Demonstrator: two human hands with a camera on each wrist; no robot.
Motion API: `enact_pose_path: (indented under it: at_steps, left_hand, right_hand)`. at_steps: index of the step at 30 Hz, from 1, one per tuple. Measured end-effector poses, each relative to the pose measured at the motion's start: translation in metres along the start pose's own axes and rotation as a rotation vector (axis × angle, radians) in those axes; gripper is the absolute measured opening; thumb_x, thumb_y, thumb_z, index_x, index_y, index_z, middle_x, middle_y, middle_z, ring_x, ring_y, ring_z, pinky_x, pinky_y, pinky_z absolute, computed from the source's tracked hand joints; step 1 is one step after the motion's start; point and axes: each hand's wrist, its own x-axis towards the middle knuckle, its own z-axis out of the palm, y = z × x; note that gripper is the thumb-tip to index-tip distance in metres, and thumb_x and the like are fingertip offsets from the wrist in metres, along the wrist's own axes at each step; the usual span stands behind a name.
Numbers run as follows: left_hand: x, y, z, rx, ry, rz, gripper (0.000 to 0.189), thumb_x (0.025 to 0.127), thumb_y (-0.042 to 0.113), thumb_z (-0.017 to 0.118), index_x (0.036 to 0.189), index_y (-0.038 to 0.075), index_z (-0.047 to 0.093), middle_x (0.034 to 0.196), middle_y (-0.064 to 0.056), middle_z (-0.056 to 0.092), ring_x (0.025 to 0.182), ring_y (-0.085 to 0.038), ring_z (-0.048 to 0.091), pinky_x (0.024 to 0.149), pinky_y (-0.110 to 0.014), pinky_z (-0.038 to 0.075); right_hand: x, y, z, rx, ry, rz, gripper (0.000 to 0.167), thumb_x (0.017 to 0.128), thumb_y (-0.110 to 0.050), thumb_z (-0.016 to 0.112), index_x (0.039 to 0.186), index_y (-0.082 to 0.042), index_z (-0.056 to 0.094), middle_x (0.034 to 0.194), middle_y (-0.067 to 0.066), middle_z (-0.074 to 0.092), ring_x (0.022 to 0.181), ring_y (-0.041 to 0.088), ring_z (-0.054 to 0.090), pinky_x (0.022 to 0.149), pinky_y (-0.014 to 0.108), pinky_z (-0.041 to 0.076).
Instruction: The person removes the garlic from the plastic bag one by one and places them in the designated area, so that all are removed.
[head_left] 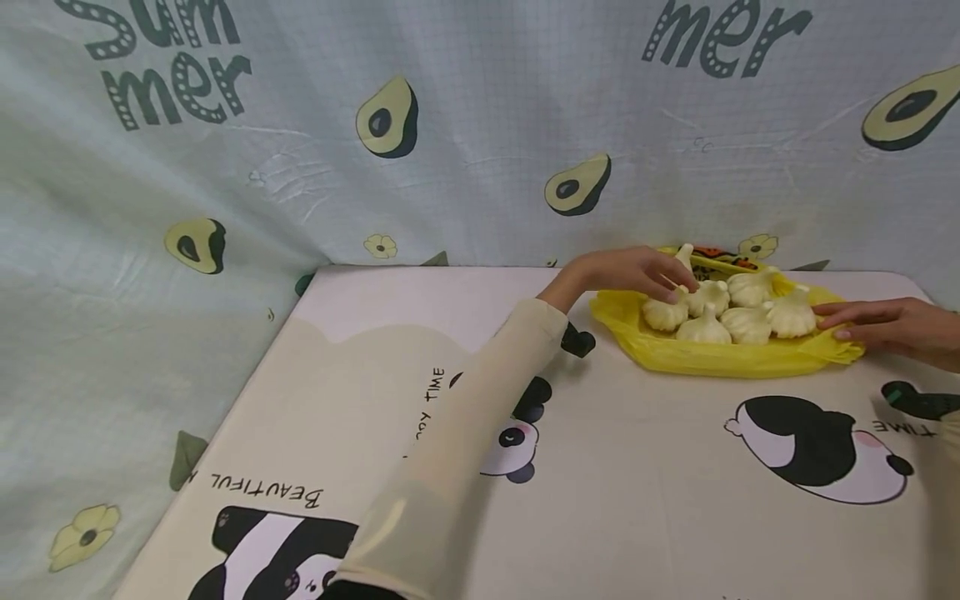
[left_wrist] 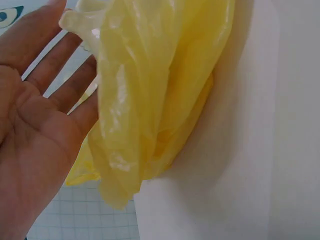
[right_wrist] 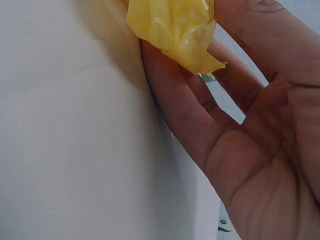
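A yellow plastic bag (head_left: 720,360) lies spread at the back right of the table, with several white garlic bulbs (head_left: 790,313) on it. Reaching over its left end, my left hand (head_left: 626,271) has its fingertips at the leftmost garlic bulbs. In the left wrist view, the left hand (left_wrist: 40,117) has loosely extended fingers, partly hidden behind the bag (left_wrist: 135,85); a pale garlic stem (left_wrist: 82,22) is near the thumb. At the bag's right end, my right hand (head_left: 896,329) touches the edge with nearly straight fingers. A bag corner (right_wrist: 182,40) covers its fingertips in the right wrist view.
The table (head_left: 622,508) wears a pale cloth printed with pandas and lettering. Behind it hangs a light curtain (head_left: 465,108) with avocado prints, close to the bag's rear edge. The left sleeve (head_left: 450,458) crosses the table's middle.
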Motion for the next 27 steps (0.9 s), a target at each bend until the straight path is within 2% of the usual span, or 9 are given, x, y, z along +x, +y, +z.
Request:
enact_pose_path:
  at_steps: [5, 10, 12, 14, 16, 18, 22, 24, 27]
  left_hand:
    - [0.004, -0.004, 0.002, -0.034, -0.024, -0.025, 0.037, 0.105, 0.012, 0.057, 0.14, 0.003, 0.06, 0.146, -0.005, 0.056, 0.13, -0.005, 0.05, 0.104, -0.015, 0.04]
    - [0.004, -0.002, 0.004, -0.117, -0.009, -0.045, 0.031, 0.107, 0.008, 0.051, 0.134, -0.001, 0.063, 0.135, -0.007, 0.061, 0.105, -0.01, 0.054, 0.087, -0.021, 0.044]
    - [0.003, 0.0, 0.004, -0.142, -0.011, -0.058, 0.029, 0.107, 0.007, 0.05, 0.131, -0.002, 0.063, 0.133, -0.007, 0.061, 0.1, -0.013, 0.052, 0.084, -0.025, 0.043]
    - [0.001, 0.004, 0.004, -0.153, -0.014, -0.085, 0.028, 0.107, 0.008, 0.05, 0.129, -0.002, 0.064, 0.133, -0.006, 0.061, 0.102, -0.013, 0.053, 0.086, -0.024, 0.045]
    - [0.0, 0.007, 0.003, -0.174, -0.014, -0.119, 0.028, 0.106, 0.01, 0.051, 0.128, 0.0, 0.065, 0.135, -0.003, 0.061, 0.11, -0.011, 0.056, 0.093, -0.023, 0.048]
    - [-0.001, 0.009, 0.002, -0.199, -0.011, -0.156, 0.028, 0.106, 0.011, 0.051, 0.127, 0.001, 0.066, 0.136, -0.001, 0.06, 0.117, -0.01, 0.056, 0.098, -0.026, 0.049]
    - [-0.002, 0.012, 0.001, -0.237, -0.001, -0.2, 0.026, 0.106, 0.013, 0.053, 0.124, 0.003, 0.068, 0.136, 0.001, 0.06, 0.124, -0.01, 0.055, 0.1, -0.032, 0.05]
    - [-0.003, 0.013, 0.0, -0.241, 0.006, -0.207, 0.025, 0.106, 0.014, 0.053, 0.124, 0.004, 0.068, 0.136, 0.002, 0.059, 0.124, -0.01, 0.054, 0.101, -0.036, 0.05]
    - [-0.004, 0.011, 0.002, -0.248, 0.021, -0.207, 0.025, 0.106, 0.015, 0.053, 0.123, 0.005, 0.069, 0.136, 0.003, 0.059, 0.125, -0.009, 0.053, 0.101, -0.038, 0.05]
  right_hand:
    - [0.001, 0.001, 0.002, 0.003, -0.023, 0.005, 0.046, 0.101, -0.026, 0.063, 0.132, 0.008, 0.06, 0.158, 0.042, 0.004, 0.136, 0.065, 0.013, 0.107, 0.075, 0.022]
    - [0.003, 0.003, 0.001, -0.024, -0.007, -0.011, 0.044, 0.102, -0.027, 0.062, 0.13, 0.007, 0.062, 0.157, 0.042, 0.009, 0.136, 0.064, 0.017, 0.108, 0.069, 0.03]
    - [0.003, 0.003, 0.001, -0.023, 0.002, -0.014, 0.043, 0.101, -0.028, 0.064, 0.127, 0.004, 0.065, 0.161, 0.014, 0.037, 0.136, 0.063, 0.018, 0.106, 0.057, 0.044]
    - [0.003, 0.003, 0.0, -0.007, 0.003, -0.017, 0.041, 0.099, -0.029, 0.066, 0.125, 0.002, 0.068, 0.137, -0.024, 0.054, 0.137, 0.062, 0.018, 0.097, 0.038, 0.054]
    - [0.002, 0.003, -0.001, 0.011, 0.002, -0.023, 0.039, 0.098, -0.029, 0.068, 0.123, 0.001, 0.069, 0.106, -0.048, 0.043, 0.137, 0.062, 0.017, 0.084, 0.021, 0.054]
    - [0.002, 0.003, -0.002, 0.017, 0.005, -0.024, 0.038, 0.098, -0.028, 0.068, 0.122, 0.001, 0.07, 0.094, -0.054, 0.031, 0.137, 0.061, 0.017, 0.077, 0.014, 0.05]
    - [0.001, 0.002, -0.002, -0.017, 0.022, -0.024, 0.039, 0.099, -0.029, 0.067, 0.121, 0.002, 0.069, 0.111, -0.044, 0.043, 0.135, 0.061, 0.022, 0.089, 0.033, 0.057]
    - [0.001, 0.001, -0.001, -0.043, 0.025, -0.021, 0.04, 0.1, -0.029, 0.065, 0.122, 0.004, 0.068, 0.137, -0.018, 0.053, 0.135, 0.062, 0.023, 0.095, 0.046, 0.055]
    - [0.001, 0.0, 0.0, -0.067, 0.018, -0.016, 0.041, 0.102, -0.028, 0.063, 0.124, 0.007, 0.066, 0.16, 0.031, 0.025, 0.136, 0.063, 0.023, 0.1, 0.058, 0.049]
